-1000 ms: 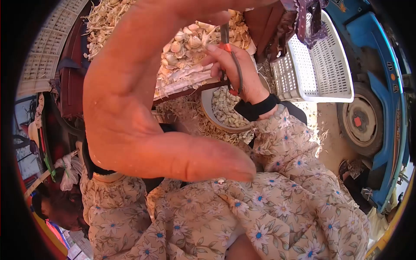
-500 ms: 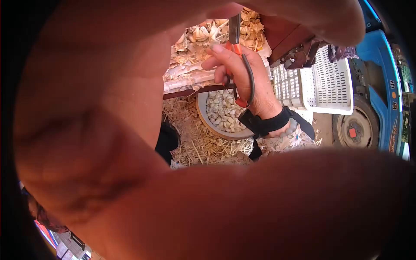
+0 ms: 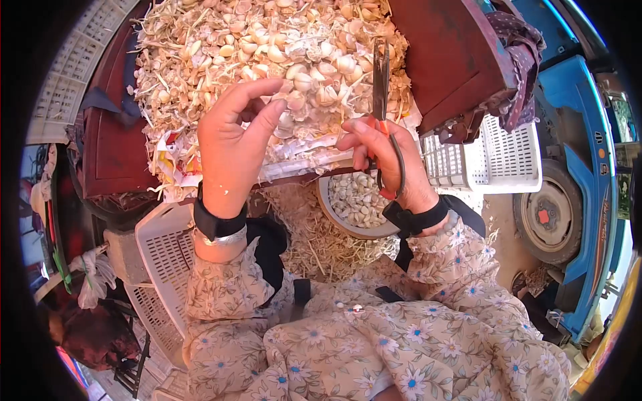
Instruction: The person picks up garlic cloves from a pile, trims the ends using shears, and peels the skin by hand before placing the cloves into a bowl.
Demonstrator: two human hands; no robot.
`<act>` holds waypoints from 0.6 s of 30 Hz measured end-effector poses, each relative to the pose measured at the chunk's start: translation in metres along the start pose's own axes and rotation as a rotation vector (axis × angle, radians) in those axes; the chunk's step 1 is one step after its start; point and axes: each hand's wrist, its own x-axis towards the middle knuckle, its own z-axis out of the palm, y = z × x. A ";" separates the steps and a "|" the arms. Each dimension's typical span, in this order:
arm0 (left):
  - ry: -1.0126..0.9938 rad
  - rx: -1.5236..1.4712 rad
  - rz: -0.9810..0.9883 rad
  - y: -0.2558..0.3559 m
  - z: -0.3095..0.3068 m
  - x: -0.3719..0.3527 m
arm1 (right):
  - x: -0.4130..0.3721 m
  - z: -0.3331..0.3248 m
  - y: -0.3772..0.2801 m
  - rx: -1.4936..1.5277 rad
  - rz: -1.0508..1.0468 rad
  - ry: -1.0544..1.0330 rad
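My right hand (image 3: 394, 157) holds a pair of scissors (image 3: 381, 83), dark blades pointing away from me, with orange and black handles around the fingers. My left hand (image 3: 234, 137) is raised over the near edge of the garlic heap. Its thumb and index finger are apart, and I make out nothing held between them. Loose garlic cloves (image 3: 244, 50), whole bulbs (image 3: 326, 93) and papery skins cover the tabletop in front of both hands. Below my right wrist, a round bowl (image 3: 326, 200) contains peeled-looking pale cloves (image 3: 356, 200).
A dark red wooden panel (image 3: 448, 60) stands right of the heap, with a patterned cloth (image 3: 518, 63) over its end. White plastic crates (image 3: 511, 157) are at the right and lower left (image 3: 167, 250). A blue vehicle (image 3: 578, 167) stands far right. Straw and husks (image 3: 321, 257) lie below.
A large blurred hand that covered most of the view is gone from the lens. My left hand now shows over the garlic. My right hand still grips the scissors, slightly lower.
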 end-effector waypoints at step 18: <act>0.104 0.958 0.056 -0.043 -0.001 0.017 | 0.002 0.014 0.004 -0.027 0.015 -0.073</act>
